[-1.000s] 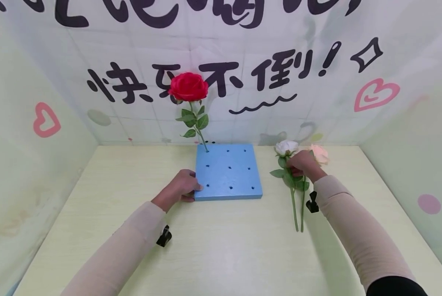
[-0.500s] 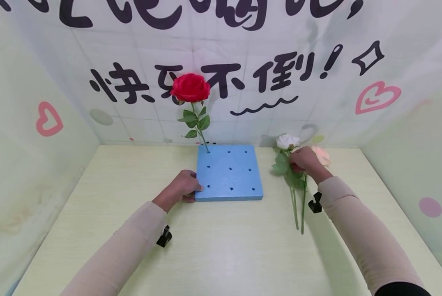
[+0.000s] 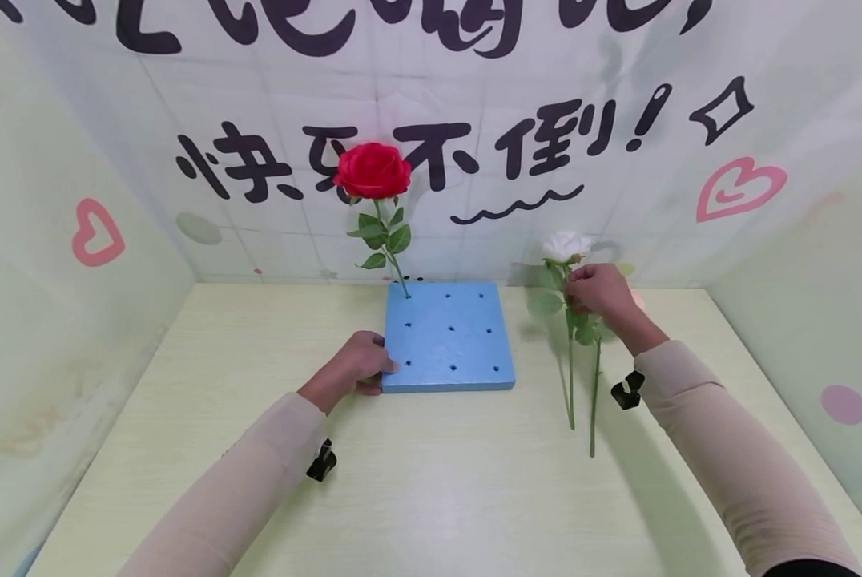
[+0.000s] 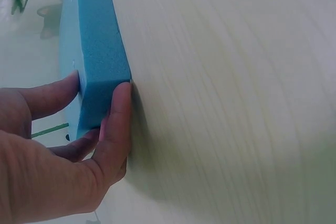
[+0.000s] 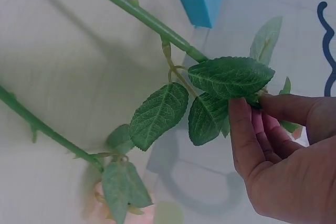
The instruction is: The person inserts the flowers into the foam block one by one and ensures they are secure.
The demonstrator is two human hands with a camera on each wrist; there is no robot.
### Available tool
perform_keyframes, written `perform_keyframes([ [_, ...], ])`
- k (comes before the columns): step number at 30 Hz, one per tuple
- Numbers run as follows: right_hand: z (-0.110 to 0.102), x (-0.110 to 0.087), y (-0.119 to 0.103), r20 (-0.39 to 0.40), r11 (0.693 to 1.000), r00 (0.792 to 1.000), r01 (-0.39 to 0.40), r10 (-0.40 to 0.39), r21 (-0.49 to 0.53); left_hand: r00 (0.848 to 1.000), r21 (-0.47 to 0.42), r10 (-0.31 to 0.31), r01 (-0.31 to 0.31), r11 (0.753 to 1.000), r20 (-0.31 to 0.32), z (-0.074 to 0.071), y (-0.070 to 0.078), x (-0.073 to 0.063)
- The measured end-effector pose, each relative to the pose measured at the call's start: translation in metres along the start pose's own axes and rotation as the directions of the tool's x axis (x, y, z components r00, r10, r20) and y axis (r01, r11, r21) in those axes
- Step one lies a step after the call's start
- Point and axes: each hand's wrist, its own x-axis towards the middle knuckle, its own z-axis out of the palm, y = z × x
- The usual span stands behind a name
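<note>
My left hand [image 3: 352, 363] grips the left front corner of a blue foam block [image 3: 431, 344] dotted with small holes. In the left wrist view its thumb lies on the holed face and the fingers are at the side and lower edge. A red rose [image 3: 373, 171] stands in the back left hole, leaning slightly left. Right of the block, my right hand [image 3: 604, 295] pinches the stem of a white rose [image 3: 566, 246] just below the bloom, among green leaves [image 5: 231, 77]. The white rose is tilted up, its stem [image 5: 142, 19] raised in the right wrist view.
A pink rose lies on the table, its stem [image 3: 595, 401] pointing toward me and its bloom mostly hidden behind my right hand. A printed cloth backdrop [image 3: 294, 240] rises behind the pale table [image 3: 431, 481], with side walls left and right.
My right hand has lifted the white rose, its bloom rising and its stem end moving off the pink rose's stem. The left hand stays at the block's corner.
</note>
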Motion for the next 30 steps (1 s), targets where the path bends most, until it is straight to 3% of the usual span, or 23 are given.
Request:
perform_keyframes([
  [8,-0.002,-0.002,-0.017,-0.081,0.999,0.995,0.051,-0.051,0.003,1.0,-0.026,-0.016,0.016,1.0,0.004,-0.003,0.0,-0.001],
  [16,0.006,-0.01,-0.034,-0.174,0.988,0.974,0.136,-0.147,-0.075,1.0,-0.021,-0.013,0.013,1.0,0.014,-0.004,0.001,-0.001],
  [25,0.016,-0.015,-0.055,-0.221,0.966,0.941,0.24,-0.257,-0.099,1.0,-0.024,-0.011,0.011,1.0,0.012,-0.001,0.002,0.001],
  [30,0.022,-0.015,-0.064,-0.276,0.95,0.909,0.293,-0.311,-0.105,1.0,-0.025,-0.025,0.025,0.999,0.003,-0.001,0.002,0.001],
])
